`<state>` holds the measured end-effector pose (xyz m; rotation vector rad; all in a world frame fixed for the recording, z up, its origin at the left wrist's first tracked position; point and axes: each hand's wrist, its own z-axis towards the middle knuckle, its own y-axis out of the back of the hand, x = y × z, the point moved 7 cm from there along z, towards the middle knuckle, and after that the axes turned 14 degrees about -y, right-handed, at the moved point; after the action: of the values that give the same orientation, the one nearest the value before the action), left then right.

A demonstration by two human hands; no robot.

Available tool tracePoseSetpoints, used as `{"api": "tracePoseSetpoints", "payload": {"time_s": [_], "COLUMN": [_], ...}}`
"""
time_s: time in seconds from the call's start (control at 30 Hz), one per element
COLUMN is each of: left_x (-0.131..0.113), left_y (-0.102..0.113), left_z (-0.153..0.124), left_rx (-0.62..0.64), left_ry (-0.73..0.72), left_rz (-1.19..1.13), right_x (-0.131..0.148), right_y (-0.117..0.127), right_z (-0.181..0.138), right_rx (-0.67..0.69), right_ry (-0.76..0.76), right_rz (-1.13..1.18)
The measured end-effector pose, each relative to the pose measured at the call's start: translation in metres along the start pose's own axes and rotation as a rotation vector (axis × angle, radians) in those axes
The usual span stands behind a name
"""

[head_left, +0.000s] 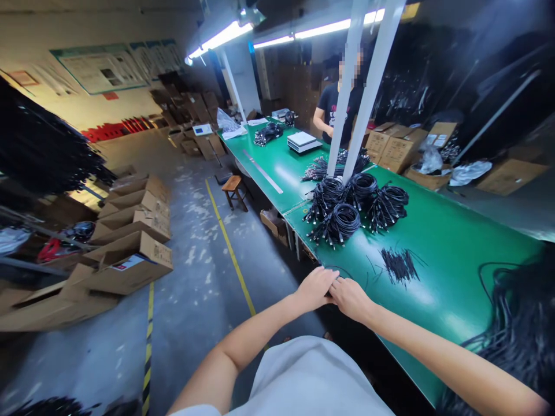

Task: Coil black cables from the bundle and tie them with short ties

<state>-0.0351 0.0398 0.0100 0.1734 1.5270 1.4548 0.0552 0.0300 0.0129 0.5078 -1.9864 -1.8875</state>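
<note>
Meeting fingertip to fingertip, left hand [314, 287] and right hand [352, 298] curl (perhaps pinching something, I cannot tell); short ties [399, 266] lie beyond the right hand.

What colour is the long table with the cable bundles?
The table is bright green, clearest in the head view.

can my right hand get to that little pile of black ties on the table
Probably yes: the right hand is at the table edge, and only open green top seems to lie between it and the ties.
</note>
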Motion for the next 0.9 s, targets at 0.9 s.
{"api": "tracePoseSetpoints", "payload": {"time_s": [0.9], "left_x": [-0.046], "left_y": [-0.073], "left_z": [0.017], "left_rx": [-0.514], "left_ry": [0.624], "left_rz": [-1.516], "right_x": [-0.109], "right_y": [-0.022], "right_z": [-0.129], "right_rx": [-0.372], "right_ry": [-0.899], "right_rz": [1.215]}}
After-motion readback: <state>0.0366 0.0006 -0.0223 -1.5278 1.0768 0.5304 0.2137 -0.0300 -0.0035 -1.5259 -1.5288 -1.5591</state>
